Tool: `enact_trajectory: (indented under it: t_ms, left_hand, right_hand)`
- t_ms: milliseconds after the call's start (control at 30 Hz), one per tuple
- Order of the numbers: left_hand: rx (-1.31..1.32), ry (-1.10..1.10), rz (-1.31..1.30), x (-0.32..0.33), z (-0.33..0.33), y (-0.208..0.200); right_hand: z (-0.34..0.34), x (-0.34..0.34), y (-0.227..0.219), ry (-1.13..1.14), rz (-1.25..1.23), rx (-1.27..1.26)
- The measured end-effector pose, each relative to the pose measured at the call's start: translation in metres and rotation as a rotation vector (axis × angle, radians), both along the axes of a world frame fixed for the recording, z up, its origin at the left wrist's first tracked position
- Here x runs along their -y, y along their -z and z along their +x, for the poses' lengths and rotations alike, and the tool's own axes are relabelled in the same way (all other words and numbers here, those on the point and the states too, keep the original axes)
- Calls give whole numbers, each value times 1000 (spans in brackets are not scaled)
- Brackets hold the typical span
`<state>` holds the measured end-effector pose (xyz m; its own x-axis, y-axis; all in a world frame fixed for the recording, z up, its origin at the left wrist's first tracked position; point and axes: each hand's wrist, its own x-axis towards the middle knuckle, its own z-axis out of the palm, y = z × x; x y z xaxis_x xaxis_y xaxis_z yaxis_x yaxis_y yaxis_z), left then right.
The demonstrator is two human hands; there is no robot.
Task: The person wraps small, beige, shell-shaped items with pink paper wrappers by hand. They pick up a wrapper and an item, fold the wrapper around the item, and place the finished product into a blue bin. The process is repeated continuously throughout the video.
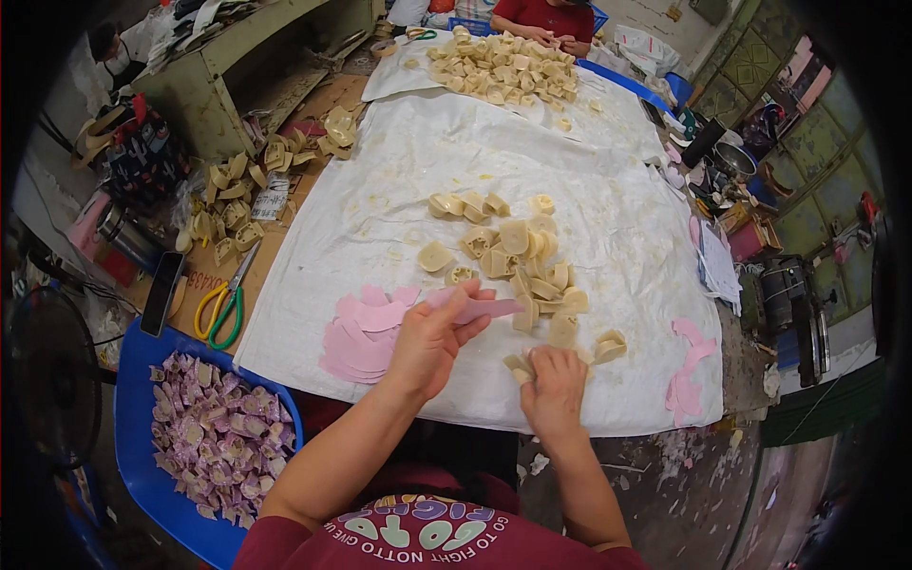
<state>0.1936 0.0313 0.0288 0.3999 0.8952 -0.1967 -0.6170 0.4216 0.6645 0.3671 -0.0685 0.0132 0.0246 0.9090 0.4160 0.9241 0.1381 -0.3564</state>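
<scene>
My left hand pinches a pink curved strip of thin sheet material, held above the white-covered table. To its right, my right hand is closed on a beige moulded piece shaped like a shoe heel, close to the table's near edge. A pile of similar beige pieces lies just beyond both hands, some showing hollow undersides. One loose piece rests right of my right hand. Left of my left hand is a stack of pink strips, fanned and overlapping.
A blue tub of purple-and-white pieces stands lower left. Scissors and a phone lie beside the sheet. More pink strips lie at right. At the far end, a person sits behind a large beige heap.
</scene>
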Motion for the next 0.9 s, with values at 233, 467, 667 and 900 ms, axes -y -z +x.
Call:
enact_trajectory:
  t_ms: [233,467,667,900]
  left_hand:
    - [1,-77,-33,16,-50,-25]
    - [-52,-113,57,41,-72,-36]
    - [31,-92,107,50,-86,-54]
    - [57,-74,121,52,-87,-61]
  right_hand:
    - [-41,-22,-33,-171,128,-827]
    - [-89,-35,-56,-516,268,-661]
    - [-99,-37,-64,-582,375,-605]
    - [-101,-37,-65,-575,430,-596]
